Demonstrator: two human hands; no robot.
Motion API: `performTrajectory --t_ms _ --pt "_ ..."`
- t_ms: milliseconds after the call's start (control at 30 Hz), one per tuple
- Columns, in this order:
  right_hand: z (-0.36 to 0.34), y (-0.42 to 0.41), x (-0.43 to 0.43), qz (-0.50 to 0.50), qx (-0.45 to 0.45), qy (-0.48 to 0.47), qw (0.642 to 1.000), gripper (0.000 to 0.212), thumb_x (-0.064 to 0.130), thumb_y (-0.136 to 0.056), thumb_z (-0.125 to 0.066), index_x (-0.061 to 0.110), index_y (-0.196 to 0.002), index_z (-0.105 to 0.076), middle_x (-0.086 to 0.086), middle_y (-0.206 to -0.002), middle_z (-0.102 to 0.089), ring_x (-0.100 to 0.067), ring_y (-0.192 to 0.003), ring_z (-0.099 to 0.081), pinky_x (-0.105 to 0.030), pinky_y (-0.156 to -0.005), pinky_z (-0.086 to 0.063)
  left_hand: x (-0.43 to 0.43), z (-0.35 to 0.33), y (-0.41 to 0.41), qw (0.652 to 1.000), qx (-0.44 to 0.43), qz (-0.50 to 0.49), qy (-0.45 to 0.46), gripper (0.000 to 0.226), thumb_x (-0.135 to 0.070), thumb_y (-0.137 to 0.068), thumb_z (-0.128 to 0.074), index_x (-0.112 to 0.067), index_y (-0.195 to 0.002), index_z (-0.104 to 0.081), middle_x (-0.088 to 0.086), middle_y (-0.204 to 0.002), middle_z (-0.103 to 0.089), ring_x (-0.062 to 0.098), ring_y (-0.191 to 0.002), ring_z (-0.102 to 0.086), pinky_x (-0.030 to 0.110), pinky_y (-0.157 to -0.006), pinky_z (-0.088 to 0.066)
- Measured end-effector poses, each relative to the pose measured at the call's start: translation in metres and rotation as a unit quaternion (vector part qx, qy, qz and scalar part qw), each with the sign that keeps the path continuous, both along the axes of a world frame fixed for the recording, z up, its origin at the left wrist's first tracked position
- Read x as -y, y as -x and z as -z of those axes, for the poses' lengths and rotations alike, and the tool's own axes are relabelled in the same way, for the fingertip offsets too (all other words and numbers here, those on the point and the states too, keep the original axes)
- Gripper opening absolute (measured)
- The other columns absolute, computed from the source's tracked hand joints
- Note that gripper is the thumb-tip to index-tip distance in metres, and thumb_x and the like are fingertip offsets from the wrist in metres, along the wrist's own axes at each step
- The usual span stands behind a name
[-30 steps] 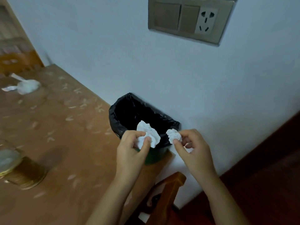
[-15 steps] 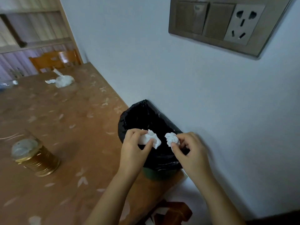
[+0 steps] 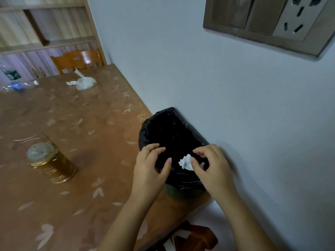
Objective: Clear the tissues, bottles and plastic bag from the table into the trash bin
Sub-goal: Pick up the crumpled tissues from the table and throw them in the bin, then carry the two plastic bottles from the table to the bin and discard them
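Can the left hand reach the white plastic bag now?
Probably not without stepping closer: no obstacle, but the plastic bag lies at the table's far end, the left hand at the bin.

— We get a dim, flat picture; soft, cool light lies on the wall [image 3: 199, 78].
— And we see brighter daylight at the far left, behind the chair [image 3: 78, 59]. It leaves a pale sheen on the counter [image 3: 81, 124], and the tin [image 3: 54, 165] throws a faint shadow to its right.
— We lose all detail inside the bin [image 3: 174, 134]: plain black, a few small glints.
— We find smear along the right hand [image 3: 212, 169], and the bottles [image 3: 16, 86], far left, are soft. The switch plate [image 3: 262, 24] stretches and leans at the edge.
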State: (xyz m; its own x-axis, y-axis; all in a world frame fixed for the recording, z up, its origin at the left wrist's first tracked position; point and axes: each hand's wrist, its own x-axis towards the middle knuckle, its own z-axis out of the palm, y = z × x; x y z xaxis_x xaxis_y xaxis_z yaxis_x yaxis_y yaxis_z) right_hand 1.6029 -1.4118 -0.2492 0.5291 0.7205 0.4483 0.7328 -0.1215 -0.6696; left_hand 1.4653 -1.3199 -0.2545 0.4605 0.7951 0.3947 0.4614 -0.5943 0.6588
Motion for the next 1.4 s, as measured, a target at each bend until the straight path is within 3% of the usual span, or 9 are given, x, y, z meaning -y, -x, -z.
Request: performTrajectory --t_ms 267,433,667,1000,1167,1400 --pt "-0.001 0.018 0.007 -0.022 0.054 0.029 0.998 0.026 0.013 -0.082 -0.063 0.009 -0.108 -0.062 -0.007 -0.106 -0.063 -0.023 -0.102 -0.055 -0.040 -0.091 -0.046 0.011 0.000 0.018 0.991 -0.087 0.006 -0.102 0.034 -0.016 -0.076 -0.071 -0.004 -0.107 -0.063 0.014 -0.112 -0.062 0.031 -0.107 -0.057 0.038 -0.089 -0.044" --pt "-0.002 0.037 0.007 -0.040 0.088 0.035 0.995 0.027 0.015 -0.082 -0.063 0.007 -0.108 -0.062 -0.010 -0.106 -0.063 -0.025 -0.103 -0.056 -0.039 -0.093 -0.043 0.020 0.000 0.039 0.984 -0.128 -0.022 -0.126 0.035 -0.018 -0.075 -0.072 -0.003 -0.106 -0.064 0.016 -0.111 -0.064 0.034 -0.106 -0.058 0.045 -0.085 -0.049" --pt "-0.002 0.080 0.008 -0.083 0.127 0.041 0.988 0.028 0.014 -0.080 -0.065 0.007 -0.106 -0.062 -0.010 -0.106 -0.063 -0.027 -0.103 -0.056 -0.055 -0.091 -0.045 0.034 -0.001 0.089 0.976 -0.154 -0.079 -0.133 0.034 -0.018 -0.075 -0.071 -0.004 -0.105 -0.064 0.015 -0.111 -0.064 0.035 -0.105 -0.058 0.044 -0.082 -0.048" --pt "-0.011 0.195 0.023 -0.218 0.162 0.057 0.961 0.029 0.020 -0.082 -0.062 0.013 -0.110 -0.061 -0.006 -0.109 -0.063 -0.022 -0.107 -0.055 -0.050 -0.097 -0.042 0.098 -0.001 0.209 0.961 -0.173 -0.193 -0.095 0.038 -0.015 -0.070 -0.074 -0.006 -0.106 -0.065 0.015 -0.110 -0.066 0.034 -0.104 -0.059 0.043 -0.083 -0.049" --pt "-0.017 0.273 0.045 -0.298 0.158 0.058 0.940 0.029 0.020 -0.081 -0.063 0.016 -0.110 -0.062 -0.004 -0.113 -0.063 -0.020 -0.112 -0.054 -0.041 -0.103 -0.025 0.146 -0.006 0.281 0.949 -0.154 -0.264 -0.078 0.037 -0.006 -0.061 -0.079 -0.001 -0.097 -0.068 0.018 -0.102 -0.068 0.036 -0.094 -0.063 0.045 -0.078 -0.051" --pt "-0.013 0.377 0.092 -0.391 0.151 0.058 0.906 0.029 0.018 -0.080 -0.065 0.014 -0.109 -0.062 -0.005 -0.114 -0.063 -0.022 -0.112 -0.053 -0.045 -0.104 -0.025 0.219 0.000 0.381 0.922 -0.135 -0.357 -0.063 0.034 -0.009 -0.065 -0.078 -0.002 -0.097 -0.068 0.017 -0.103 -0.068 0.036 -0.096 -0.063 0.046 -0.080 -0.051"
